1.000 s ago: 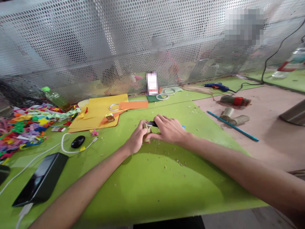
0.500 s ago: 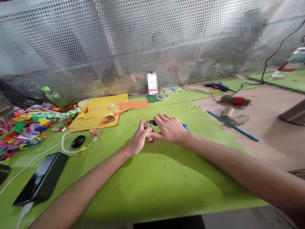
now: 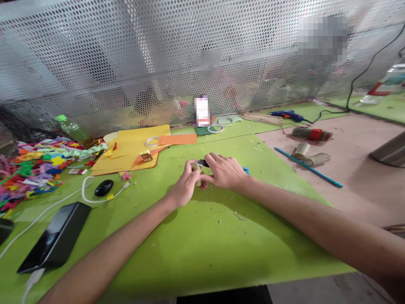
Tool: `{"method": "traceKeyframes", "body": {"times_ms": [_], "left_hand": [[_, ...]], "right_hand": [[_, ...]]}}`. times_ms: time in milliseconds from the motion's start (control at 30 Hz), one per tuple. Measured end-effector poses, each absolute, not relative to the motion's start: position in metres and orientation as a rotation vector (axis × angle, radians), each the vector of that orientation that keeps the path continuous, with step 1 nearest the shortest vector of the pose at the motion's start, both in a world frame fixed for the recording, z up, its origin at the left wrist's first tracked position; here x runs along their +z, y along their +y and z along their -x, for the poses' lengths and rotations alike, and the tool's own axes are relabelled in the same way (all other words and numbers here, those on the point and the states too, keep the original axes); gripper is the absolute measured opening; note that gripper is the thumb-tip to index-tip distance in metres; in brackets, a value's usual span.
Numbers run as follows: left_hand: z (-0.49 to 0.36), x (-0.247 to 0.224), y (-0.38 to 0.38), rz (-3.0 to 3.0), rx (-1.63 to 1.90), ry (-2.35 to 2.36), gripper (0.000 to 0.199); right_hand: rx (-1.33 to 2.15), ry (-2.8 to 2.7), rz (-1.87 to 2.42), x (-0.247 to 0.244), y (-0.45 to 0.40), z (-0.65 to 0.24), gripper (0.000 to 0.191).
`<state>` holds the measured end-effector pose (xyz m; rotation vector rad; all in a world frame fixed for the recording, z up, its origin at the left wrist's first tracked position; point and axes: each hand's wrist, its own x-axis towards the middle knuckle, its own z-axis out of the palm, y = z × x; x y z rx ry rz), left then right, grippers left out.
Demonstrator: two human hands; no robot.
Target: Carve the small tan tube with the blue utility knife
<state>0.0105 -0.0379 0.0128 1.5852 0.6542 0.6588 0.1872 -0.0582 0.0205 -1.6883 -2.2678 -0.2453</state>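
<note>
Near the middle of the green table [image 3: 196,236], my left hand [image 3: 185,183] is closed around a small tan piece [image 3: 196,168] that looks like wood or clay. My right hand [image 3: 225,171] grips a cutter [image 3: 202,162] with a dark front part, its tip against the top of the tan piece. A blue end [image 3: 246,170] of the tool sticks out past the right hand. Both hands are close together, the right thumb by the piece. Small crumbs [image 3: 238,216] lie scattered on the table below and around them.
Colourful scraps [image 3: 31,169], a black mouse [image 3: 103,188] and a dark device [image 3: 55,238] lie left. Yellow paper [image 3: 136,147] and a phone [image 3: 202,110] are behind. Rightward are a blue stick [image 3: 308,168], tan cylinders [image 3: 317,159] and a glue gun [image 3: 287,115]. A perforated screen [image 3: 177,42] stands behind.
The right hand and the cutter have shifted very slightly, and less of the blue end shows. The left hand keeps hold of the tan piece in nearly the same place.
</note>
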Motion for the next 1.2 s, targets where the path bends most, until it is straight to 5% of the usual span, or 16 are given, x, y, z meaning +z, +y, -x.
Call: {"method": "traceKeyframes", "body": {"times_ms": [1200], "left_hand": [[-0.014, 0.01, -0.041, -1.567, 0.733, 0.752, 0.025]], "right_hand": [[-0.264, -2.264, 1.66, 0.022, -0.059, -0.184, 0.063]]}}
